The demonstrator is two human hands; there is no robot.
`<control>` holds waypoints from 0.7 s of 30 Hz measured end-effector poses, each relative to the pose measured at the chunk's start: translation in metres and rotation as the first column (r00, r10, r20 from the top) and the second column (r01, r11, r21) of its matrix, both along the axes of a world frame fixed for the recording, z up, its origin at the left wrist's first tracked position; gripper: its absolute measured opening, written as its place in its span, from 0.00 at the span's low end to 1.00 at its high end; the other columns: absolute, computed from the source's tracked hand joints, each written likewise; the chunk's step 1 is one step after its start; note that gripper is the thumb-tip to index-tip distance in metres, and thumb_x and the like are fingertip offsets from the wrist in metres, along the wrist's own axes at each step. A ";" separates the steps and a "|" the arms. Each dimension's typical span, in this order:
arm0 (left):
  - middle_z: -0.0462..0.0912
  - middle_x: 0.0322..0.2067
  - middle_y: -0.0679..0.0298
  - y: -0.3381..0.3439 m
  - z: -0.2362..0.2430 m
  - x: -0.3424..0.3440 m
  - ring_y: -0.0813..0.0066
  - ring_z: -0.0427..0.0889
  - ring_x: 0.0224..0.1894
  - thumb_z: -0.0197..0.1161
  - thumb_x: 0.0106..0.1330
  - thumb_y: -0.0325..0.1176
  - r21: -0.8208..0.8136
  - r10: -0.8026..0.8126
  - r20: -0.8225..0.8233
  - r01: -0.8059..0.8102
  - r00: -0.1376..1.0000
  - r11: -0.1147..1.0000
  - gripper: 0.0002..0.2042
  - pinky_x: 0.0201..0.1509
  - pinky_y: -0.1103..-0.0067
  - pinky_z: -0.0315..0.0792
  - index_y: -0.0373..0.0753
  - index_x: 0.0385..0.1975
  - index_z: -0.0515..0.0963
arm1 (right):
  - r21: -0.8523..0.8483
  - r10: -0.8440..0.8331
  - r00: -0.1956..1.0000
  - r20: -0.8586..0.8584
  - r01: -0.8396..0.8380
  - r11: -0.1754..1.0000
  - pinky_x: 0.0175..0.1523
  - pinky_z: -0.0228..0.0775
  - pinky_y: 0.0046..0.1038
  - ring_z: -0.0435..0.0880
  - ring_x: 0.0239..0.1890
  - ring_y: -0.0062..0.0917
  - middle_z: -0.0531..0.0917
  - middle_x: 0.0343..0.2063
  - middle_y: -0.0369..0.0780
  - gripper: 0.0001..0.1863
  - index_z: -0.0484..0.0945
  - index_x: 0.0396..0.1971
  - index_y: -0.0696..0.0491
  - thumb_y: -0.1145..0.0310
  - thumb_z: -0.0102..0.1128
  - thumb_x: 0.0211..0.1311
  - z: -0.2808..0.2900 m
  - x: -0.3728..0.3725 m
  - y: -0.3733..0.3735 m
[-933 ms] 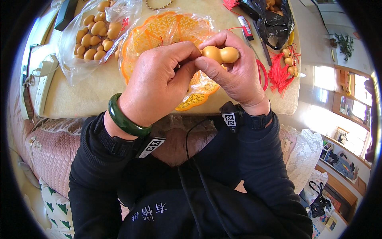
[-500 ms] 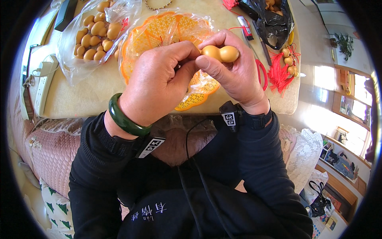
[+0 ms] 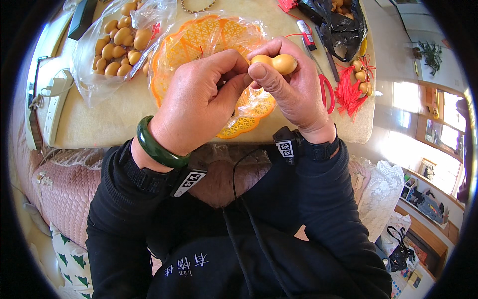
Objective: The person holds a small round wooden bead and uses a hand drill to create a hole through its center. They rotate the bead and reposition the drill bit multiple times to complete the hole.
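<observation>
In the middle of the view my right hand (image 3: 298, 99) grips a small tan gourd (image 3: 283, 64) lying sideways, with the thumb across its lower side. Right at that gourd's left end is my left hand (image 3: 201, 102), wearing a green bangle (image 3: 149, 142), its fingers closed in a pinch; what they hold is hidden. Beneath both hands lies an orange openwork basket (image 3: 164, 45) lined with crumpled clear plastic. A clear bag (image 3: 85, 84) of several gourds sits to the left, and red scissors (image 3: 328, 92) lie beside my right hand.
Around the cream tabletop (image 3: 114, 127) are a power strip (image 3: 54, 112), dark box (image 3: 79, 19), bead chain (image 3: 198, 10), pale tube (image 3: 306, 31), black bag of gourds (image 3: 338, 35) and red tassels with gourds (image 3: 348, 92). Pink quilted bedding (image 3: 59, 194) lies lower left.
The gourd and my right hand's thumb have shifted slightly upward. My left hand has moved up a little with its fingers still curled.
</observation>
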State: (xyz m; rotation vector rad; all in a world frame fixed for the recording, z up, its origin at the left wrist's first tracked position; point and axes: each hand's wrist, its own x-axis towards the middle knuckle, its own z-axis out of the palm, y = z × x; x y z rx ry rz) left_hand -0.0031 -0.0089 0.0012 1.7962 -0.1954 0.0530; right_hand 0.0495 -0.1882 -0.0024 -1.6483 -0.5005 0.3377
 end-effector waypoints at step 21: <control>0.77 0.26 0.62 -0.003 -0.011 -0.001 0.74 0.76 0.26 0.68 0.61 0.28 -0.097 -0.005 0.006 0.005 1.000 0.995 0.13 0.30 0.80 0.71 0.35 0.44 0.75 | 0.042 -0.042 0.998 -0.042 0.044 0.998 0.40 0.72 0.16 0.76 0.35 0.13 0.78 0.33 0.34 0.21 0.75 0.42 0.57 0.56 0.70 0.62 0.003 -0.002 0.005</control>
